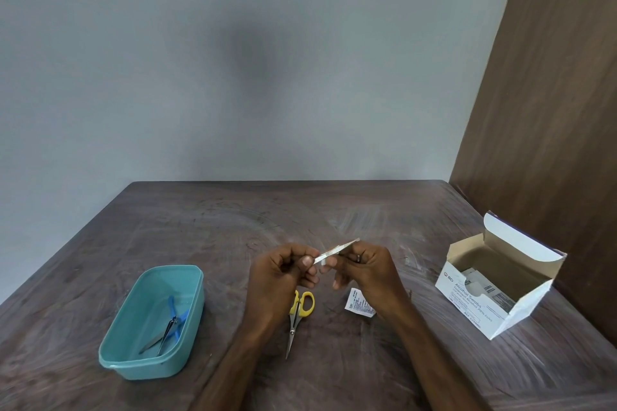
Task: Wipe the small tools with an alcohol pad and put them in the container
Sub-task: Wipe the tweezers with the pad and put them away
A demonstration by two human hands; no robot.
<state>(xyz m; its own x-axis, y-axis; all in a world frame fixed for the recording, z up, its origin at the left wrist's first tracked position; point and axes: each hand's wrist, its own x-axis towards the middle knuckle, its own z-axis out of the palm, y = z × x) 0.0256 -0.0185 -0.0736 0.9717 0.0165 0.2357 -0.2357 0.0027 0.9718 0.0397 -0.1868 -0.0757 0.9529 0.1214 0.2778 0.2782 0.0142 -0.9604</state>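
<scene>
Both hands are raised above the middle of the brown table. My left hand pinches the lower end of a thin metal tool, a file or tweezers, which slants up to the right. My right hand grips the tool's upper part, and a bit of white alcohol pad shows between the fingers. Yellow-handled scissors lie on the table under my left wrist. The teal container at the left holds metal tweezers and a blue-handled tool.
An open white box of alcohol swabs stands at the right, near a brown wooden panel. A torn swab wrapper lies beside my right wrist. A grey wall rises behind the table's far edge.
</scene>
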